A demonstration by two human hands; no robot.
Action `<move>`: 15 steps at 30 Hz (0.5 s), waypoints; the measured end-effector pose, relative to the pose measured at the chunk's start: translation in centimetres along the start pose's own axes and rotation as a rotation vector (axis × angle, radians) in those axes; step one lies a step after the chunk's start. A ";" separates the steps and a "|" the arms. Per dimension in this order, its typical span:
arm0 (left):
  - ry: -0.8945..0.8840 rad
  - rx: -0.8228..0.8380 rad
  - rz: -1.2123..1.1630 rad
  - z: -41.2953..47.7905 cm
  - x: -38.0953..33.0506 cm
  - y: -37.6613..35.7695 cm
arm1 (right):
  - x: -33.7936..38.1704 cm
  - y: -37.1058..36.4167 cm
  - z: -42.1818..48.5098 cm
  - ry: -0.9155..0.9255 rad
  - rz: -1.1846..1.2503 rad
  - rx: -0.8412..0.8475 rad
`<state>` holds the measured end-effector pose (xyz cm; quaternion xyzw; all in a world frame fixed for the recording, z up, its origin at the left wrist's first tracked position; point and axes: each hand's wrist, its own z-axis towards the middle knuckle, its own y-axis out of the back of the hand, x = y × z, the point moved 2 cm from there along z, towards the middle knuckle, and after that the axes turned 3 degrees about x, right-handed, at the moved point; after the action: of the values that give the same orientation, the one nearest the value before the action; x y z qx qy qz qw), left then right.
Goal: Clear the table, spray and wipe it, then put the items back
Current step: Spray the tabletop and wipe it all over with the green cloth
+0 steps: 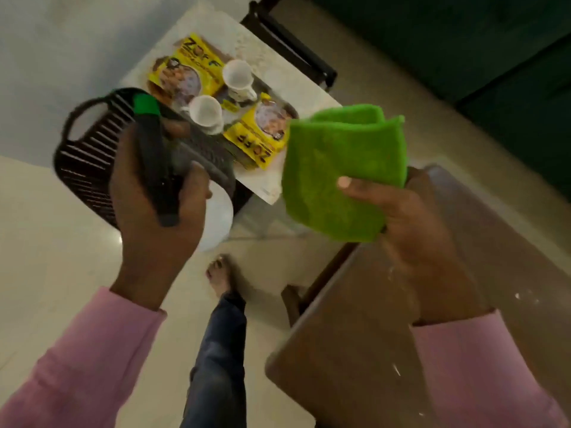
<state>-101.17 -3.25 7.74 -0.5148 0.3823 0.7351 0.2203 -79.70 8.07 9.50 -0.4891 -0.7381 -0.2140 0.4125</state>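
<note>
Far left: dark slatted basket [86, 162] with a loop handle, partly hidden behind the left hand [154, 217]. Fingers curled tight around a spray bottle [154, 168], black trigger head with a green nozzle tip; white body mostly hidden below the palm. Pink sleeve [77, 350] at the wrist.

Centre, beyond the hands: small white table [278, 78] carrying two yellow packets [185, 72] and two white cups [238, 75], all blurred; print on the packets only partly legible. Below, on pale floor, a bare foot [221, 276] and a jeans leg.

Right: green cloth [336, 168], folded, fuzzy, bright, held up over the near table edge. Right hand [411, 223] pinching its lower right corner, thumb pressed flat on the front, other fingers hidden behind. Brown wooden surface [355, 350] underneath, flecked with white specks, cut off by the frame.
</note>
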 end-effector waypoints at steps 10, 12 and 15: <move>0.469 0.288 0.052 -19.7 -5.1 -24.1 | -11.4 27.8 -8.9 -0.209 -0.454 -0.734; 0.474 0.313 0.085 -21.3 -5.3 -27.3 | -12.7 30.9 -9.2 -0.188 -0.576 -0.790; 0.481 0.386 0.158 -21.2 -5.5 -31.5 | -14.5 33.8 -8.5 -0.194 -0.625 -0.841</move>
<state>-64.04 -0.37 -1.49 -0.5913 0.5947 0.5208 0.1596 -43.34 8.58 -0.56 -0.3865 -0.7337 -0.5582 0.0272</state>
